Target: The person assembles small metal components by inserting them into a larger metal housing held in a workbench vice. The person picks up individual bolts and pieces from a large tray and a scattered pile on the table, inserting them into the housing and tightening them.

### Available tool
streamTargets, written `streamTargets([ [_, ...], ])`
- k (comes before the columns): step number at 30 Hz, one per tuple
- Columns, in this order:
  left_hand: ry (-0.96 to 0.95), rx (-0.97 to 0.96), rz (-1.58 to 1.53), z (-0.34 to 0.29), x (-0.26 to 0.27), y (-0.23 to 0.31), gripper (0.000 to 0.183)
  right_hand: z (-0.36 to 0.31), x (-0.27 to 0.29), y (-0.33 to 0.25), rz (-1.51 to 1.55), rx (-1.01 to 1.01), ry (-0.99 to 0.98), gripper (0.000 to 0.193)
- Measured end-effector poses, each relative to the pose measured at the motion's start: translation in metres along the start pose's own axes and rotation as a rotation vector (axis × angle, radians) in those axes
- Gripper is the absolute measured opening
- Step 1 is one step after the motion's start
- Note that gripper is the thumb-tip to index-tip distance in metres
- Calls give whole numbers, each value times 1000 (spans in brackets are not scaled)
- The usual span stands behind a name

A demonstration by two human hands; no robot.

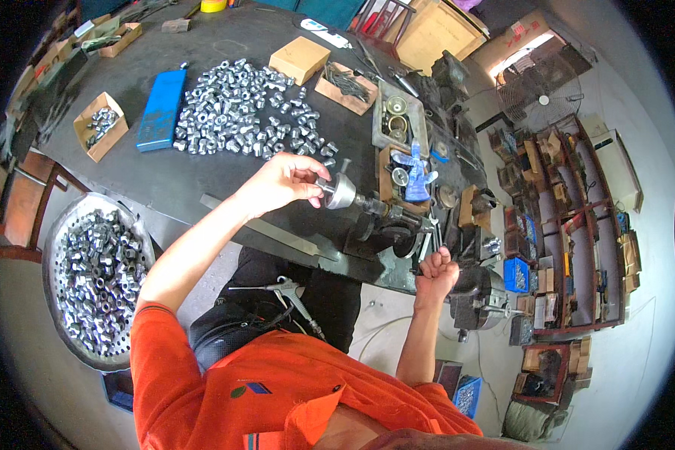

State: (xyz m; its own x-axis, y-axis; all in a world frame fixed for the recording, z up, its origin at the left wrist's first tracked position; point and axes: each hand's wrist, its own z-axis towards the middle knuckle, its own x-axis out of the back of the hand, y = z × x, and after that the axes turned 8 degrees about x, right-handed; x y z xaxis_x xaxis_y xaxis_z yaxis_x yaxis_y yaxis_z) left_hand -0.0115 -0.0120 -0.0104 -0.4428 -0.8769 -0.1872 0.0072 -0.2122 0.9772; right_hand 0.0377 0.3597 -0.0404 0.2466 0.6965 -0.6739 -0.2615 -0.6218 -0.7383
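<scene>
My left hand (292, 180) reaches over the bench edge, thumb and fingers pinching a small metal fitting (324, 184) at the nose of a silver cone-shaped chuck (342, 192). The fingers partly cover the fitting. A short pin stands out of the chuck's far side. Behind the chuck, a dark spindle fixture (390, 217) runs to the right along the bench edge. My right hand (436, 274) is curled closed at the fixture's right end, beside shiny metal levers (430, 234); whatever lies inside its fingers is hidden.
Loose metal fittings (229, 109) pile on the dark bench beyond my left hand. A perforated metal bowl (56, 315) of fittings stands at left. Right are a bench vise (478, 296) and a parts tray (420, 112). An air gun (296, 300) lies at my lap.
</scene>
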Motion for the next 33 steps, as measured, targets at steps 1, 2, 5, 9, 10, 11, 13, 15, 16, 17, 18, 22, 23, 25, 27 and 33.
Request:
streamTargets([
  [1,1,-10,20,1,0,-1,18,0,-5,-6,-13,8,-41,21],
  [2,2,-20,41,1,0,-1,18,2,-14,-11,15,-24,-60,19],
  [5,-18,186,-70,-5,-5,13,17,12,-34,-21,-73,-7,-28,18],
  [9,58,179,-49,-6,-9,9,20,29,-42,-23,-5,37,-137,19],
  [10,84,121,-36,-3,-9,3,21,29,-43,-22,-28,63,-132,19],
  [11,110,63,-22,-1,-8,-1,23,28,-46,-21,-51,89,-128,19],
  [13,156,64,-37,0,-12,-3,25,26,-46,-20,-89,107,-124,19],
  [15,189,87,3,-2,-14,1,25,19,-40,-20,-116,91,-127,19],
  [16,217,136,-16,-4,-17,1,25,17,-38,-20,-130,83,-127,19],
  [17,214,138,-26,-3,-17,0,24,17,-37,-20,-131,77,-132,19],
  [18,210,139,-36,-3,-15,-2,24,17,-37,-20,-131,70,-137,18],
  [22,232,104,21,-2,-19,3,22,20,-50,-22,-135,77,-117,17],
  [23,227,99,7,-2,-20,5,22,24,-50,-22,-130,67,-126,17],
  [25,220,88,-24,-2,-22,7,21,34,-48,-25,-120,45,-144,17],
  [27,221,110,-39,-1,-21,7,21,35,-49,-24,-133,60,-139,16],
  [33,249,172,-6,-2,-21,8,22,26,-29,-22,-149,28,-205,16],
])
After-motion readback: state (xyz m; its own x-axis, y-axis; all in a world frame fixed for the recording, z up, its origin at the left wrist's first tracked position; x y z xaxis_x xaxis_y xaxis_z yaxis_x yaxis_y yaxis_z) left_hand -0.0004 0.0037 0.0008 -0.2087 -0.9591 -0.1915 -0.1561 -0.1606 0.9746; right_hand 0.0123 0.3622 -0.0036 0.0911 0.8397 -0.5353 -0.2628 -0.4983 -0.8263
